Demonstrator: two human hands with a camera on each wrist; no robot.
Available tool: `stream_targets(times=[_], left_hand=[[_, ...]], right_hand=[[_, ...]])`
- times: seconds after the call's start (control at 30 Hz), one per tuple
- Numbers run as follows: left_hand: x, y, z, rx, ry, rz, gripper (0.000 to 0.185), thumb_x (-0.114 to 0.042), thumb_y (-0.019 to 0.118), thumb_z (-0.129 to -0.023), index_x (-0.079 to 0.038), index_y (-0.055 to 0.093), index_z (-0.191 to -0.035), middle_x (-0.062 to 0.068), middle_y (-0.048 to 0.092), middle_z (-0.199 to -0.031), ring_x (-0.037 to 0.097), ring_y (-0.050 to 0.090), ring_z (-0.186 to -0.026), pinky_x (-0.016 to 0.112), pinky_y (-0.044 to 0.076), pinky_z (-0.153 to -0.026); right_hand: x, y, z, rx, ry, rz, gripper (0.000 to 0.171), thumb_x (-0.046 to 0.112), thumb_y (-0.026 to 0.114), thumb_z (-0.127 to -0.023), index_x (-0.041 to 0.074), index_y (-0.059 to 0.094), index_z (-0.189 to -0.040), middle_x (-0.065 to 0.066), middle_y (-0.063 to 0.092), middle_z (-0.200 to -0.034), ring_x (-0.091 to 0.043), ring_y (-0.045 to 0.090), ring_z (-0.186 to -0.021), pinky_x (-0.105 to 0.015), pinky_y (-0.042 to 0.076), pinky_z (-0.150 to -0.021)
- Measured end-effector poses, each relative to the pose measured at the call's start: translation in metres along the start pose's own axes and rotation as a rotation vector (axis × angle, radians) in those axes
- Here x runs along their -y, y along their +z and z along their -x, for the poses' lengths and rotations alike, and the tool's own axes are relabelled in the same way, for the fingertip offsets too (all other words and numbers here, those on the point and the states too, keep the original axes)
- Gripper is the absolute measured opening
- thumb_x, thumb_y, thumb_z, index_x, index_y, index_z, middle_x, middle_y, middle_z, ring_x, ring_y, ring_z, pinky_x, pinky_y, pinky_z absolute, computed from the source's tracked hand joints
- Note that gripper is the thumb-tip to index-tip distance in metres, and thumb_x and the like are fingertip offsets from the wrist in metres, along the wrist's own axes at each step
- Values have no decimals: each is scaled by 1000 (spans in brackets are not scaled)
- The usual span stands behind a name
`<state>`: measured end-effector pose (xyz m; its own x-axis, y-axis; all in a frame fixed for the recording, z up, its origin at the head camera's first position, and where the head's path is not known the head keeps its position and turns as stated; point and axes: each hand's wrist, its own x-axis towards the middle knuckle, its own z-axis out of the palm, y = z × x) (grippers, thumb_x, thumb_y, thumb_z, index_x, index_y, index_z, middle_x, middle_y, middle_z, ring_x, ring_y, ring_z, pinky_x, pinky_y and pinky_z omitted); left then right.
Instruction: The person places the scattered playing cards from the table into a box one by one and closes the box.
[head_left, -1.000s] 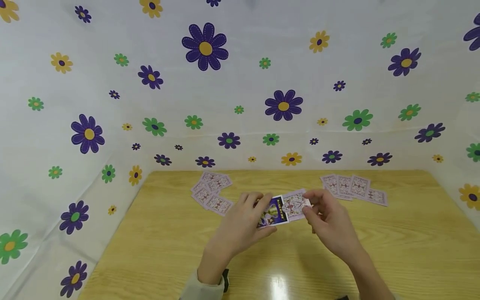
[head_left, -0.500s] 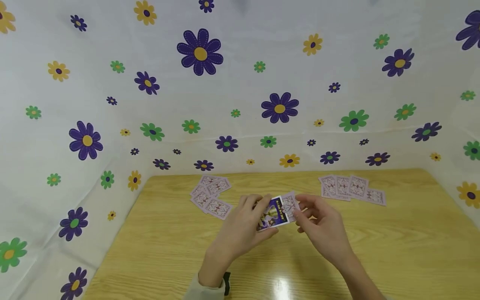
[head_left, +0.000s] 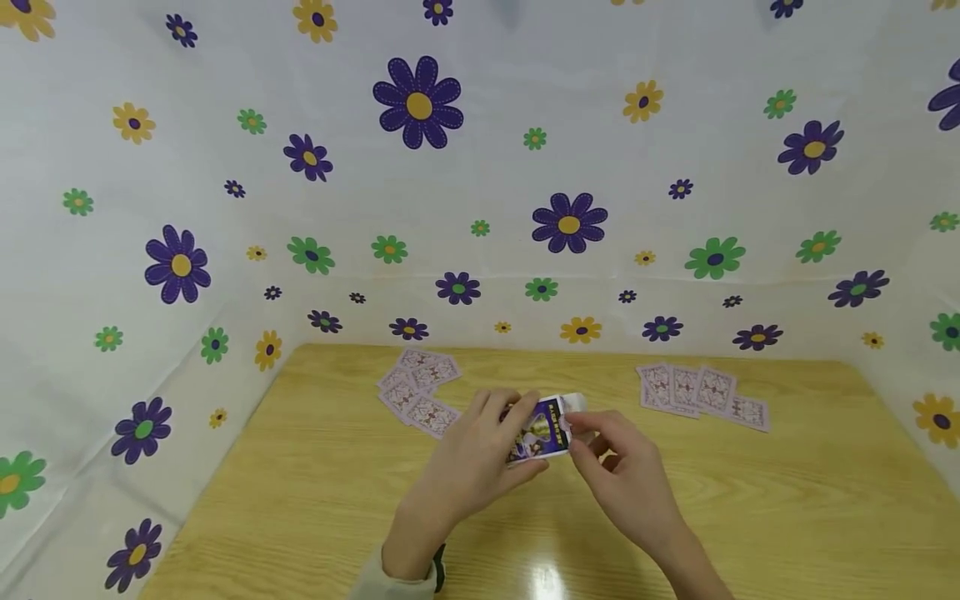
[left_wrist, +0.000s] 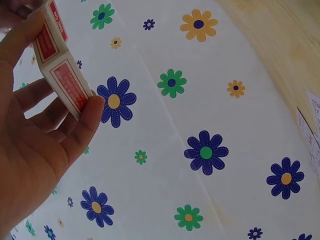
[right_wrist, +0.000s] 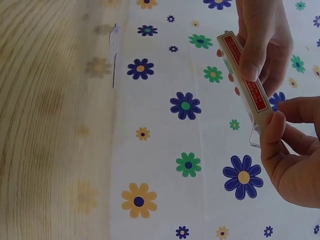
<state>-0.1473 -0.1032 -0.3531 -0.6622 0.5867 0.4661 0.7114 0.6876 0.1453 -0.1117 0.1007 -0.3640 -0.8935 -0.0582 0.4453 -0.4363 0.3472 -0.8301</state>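
both forearms reach forward from the lower edge of the head view and converge at the middle. the left hand is held back-up, fingers curled forward and thumb on the near side, gripping a box between them; in the left wrist view its thumb and fingertips clamp the box's narrow edges. a sleeve cuff shows at the left wrist. the right hand sits just beside the left, thumb and forefinger pinching the box's right end, the other fingers loosely curled below. the right wrist is bare.
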Motion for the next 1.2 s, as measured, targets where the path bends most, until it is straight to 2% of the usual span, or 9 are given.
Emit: stream_targets(times=[0.2,0.37,0.63,0.8,0.97,1.2], left_hand=[[-3,2,-2,5,0,8,74,-40,81,-82,-8,50,-142,12,58,-122,26,54,-112,32,54,-85],[-2,1,-7,-28,12,-10,73,-38,83,-81,-7,52,-139,12,59,-120,25,55,-109,32,55,-83],[-1,2,0,11,-19,8,75,-39,82,-81,-8,50,-141,11,57,-121,26,54,-112,32,55,-84],[2,3,0,3,-23,17,75,-37,83,-81,-7,50,-141,11,58,-119,26,53,-111,31,55,-82],[4,3,1,30,-40,15,75,-39,81,-82,-8,49,-142,11,57,-121,26,53,-113,32,54,-83],[10,0,2,42,-73,22,76,-38,82,-81,-7,50,-142,12,56,-124,26,54,-109,33,55,-81]], right_hand=[[-2,-3,2,8,-1,13,24,-4,65,-91,7,71,-112,-1,67,-97,-7,57,-70,-23,48,-52],[-2,-5,-4,8,-74,38,23,-5,64,-91,6,70,-111,-1,68,-96,-7,57,-70,-23,49,-52],[-4,-3,-3,34,-105,57,22,-4,64,-92,5,70,-111,-1,70,-96,-5,57,-67,-23,50,-51],[-2,-6,-3,63,-41,19,19,3,62,-96,5,71,-113,-4,71,-96,-5,60,-64,-24,50,-49],[-5,-8,-1,88,38,4,19,4,62,-96,5,70,-113,-6,72,-98,-7,62,-63,-27,53,-50],[-6,-10,-1,82,72,14,21,2,61,-96,5,69,-115,-5,71,-97,-9,63,-64,-28,55,-52]])
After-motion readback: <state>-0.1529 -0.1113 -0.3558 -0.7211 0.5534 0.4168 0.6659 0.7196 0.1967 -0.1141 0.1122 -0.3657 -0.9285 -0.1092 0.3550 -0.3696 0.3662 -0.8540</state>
